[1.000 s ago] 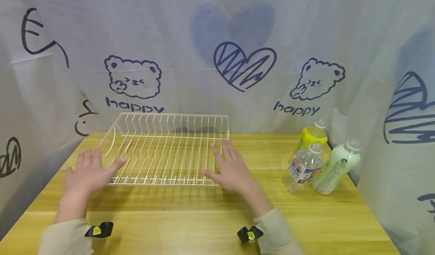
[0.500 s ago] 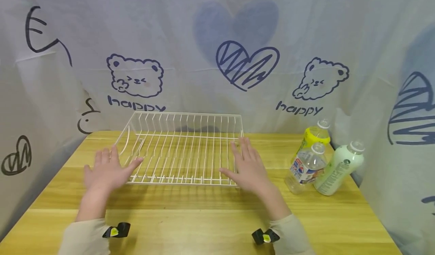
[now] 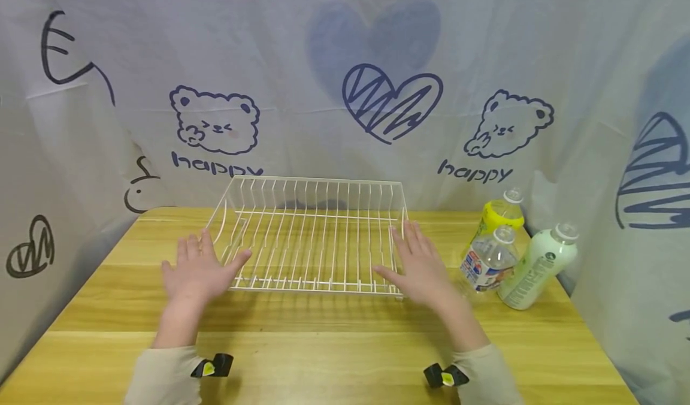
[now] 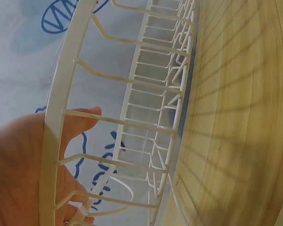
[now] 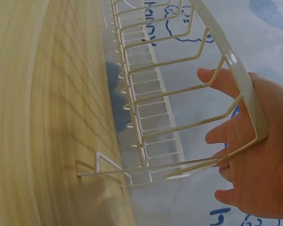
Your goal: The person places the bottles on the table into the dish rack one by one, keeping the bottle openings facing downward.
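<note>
A white wire dish rack [image 3: 318, 290] stands at the back of the wooden table, its long side facing me. At its left end, my left hand [image 3: 196, 273] has its fingers spread and rather straight against the rack, thumb reaching over the front. My right hand [image 3: 423, 273] touches the right end in much the same way. Seen from the left wrist, the flat front rim [image 4: 61, 84] crosses in front of that palm, which sits behind it. From the right wrist, the right thumb [image 5: 217, 80] shows beyond the rim, and a bent wire foot [image 5: 98, 162] is near the tabletop.
Three bottles are grouped right of the right hand: a clear one with a label [image 3: 487, 267], a pale green one [image 3: 536, 270] and a yellow-wrapped one [image 3: 504, 214] behind. A printed cloth [image 3: 302, 81] hangs along the table's back edge. The wooden tabletop [image 3: 323, 357] stretches toward me.
The rack and both hands have shifted together to the right along the table, closer to the bottles. The bottles stay where they were; the head view has turned slightly.
</note>
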Action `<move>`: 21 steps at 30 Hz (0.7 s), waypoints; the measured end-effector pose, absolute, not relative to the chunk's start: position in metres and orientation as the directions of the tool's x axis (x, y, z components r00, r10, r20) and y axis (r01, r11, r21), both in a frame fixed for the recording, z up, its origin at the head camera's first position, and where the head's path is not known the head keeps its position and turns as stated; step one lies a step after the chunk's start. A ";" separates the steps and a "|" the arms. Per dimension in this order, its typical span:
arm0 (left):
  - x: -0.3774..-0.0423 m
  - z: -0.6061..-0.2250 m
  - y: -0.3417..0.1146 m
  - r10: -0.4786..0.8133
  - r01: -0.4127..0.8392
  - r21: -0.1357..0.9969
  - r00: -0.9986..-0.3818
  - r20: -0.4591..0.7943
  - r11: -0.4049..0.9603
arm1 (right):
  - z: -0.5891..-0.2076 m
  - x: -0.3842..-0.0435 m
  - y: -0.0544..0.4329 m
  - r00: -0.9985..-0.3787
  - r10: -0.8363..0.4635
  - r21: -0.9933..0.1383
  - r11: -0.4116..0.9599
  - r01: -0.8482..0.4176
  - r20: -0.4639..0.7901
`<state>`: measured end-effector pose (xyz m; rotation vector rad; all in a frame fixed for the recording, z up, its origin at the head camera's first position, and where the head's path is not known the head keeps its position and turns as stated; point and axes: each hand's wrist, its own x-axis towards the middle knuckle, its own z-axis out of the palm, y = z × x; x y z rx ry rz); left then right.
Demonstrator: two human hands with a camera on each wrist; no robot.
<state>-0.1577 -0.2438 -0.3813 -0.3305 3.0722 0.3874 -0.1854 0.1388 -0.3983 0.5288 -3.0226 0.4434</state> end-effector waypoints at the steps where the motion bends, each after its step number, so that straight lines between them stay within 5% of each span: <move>1: -0.158 -0.381 -0.242 -0.208 -0.216 0.241 -0.976 -0.055 0.946 | -0.399 -0.186 0.141 -0.940 -0.328 -0.274 0.900 -0.340 0.088; 21: -0.158 -0.383 -0.228 -0.222 -0.233 0.286 -0.972 -0.070 0.930 | -0.402 -0.190 0.159 -0.937 -0.334 -0.346 0.872 -0.347 0.098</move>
